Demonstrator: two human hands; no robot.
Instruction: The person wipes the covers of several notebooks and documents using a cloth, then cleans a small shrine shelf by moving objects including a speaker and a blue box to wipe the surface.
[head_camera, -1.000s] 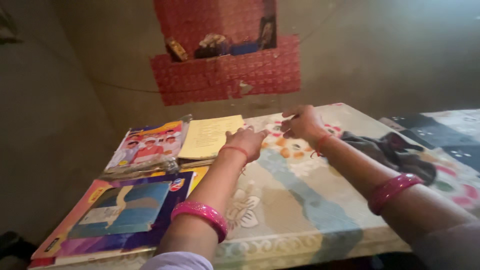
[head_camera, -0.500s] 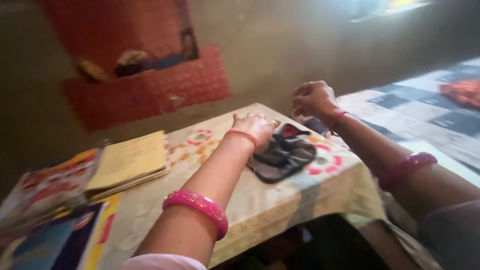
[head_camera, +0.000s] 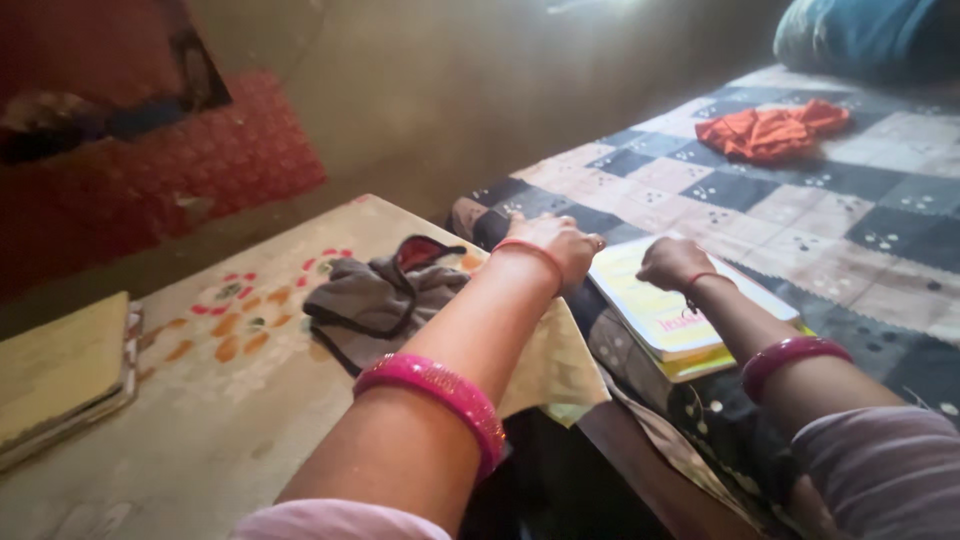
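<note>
My left hand (head_camera: 556, 244) reaches across the table's corner to the far left corner of a stack of books (head_camera: 668, 325) lying on the bed; its fingers curl down out of sight. My right hand (head_camera: 674, 262) rests as a closed fist on the yellow cover of the top book. Both wrists carry a red thread, and pink bangles sit on both forearms. A crumpled grey cloth with a red lining (head_camera: 378, 298) lies on the table just left of my left arm.
The table (head_camera: 230, 410) has a pale floral cover, with a yellow book stack (head_camera: 60, 372) at its left edge. The bed (head_camera: 800, 215) has a checkered sheet, an orange cloth (head_camera: 770, 130) and a blue pillow (head_camera: 870, 35). A red wall niche (head_camera: 150, 150) is behind.
The view has swung right from the table to the bed. Both hands moved right, off the grey cloth and onto the book stack on the bed.
</note>
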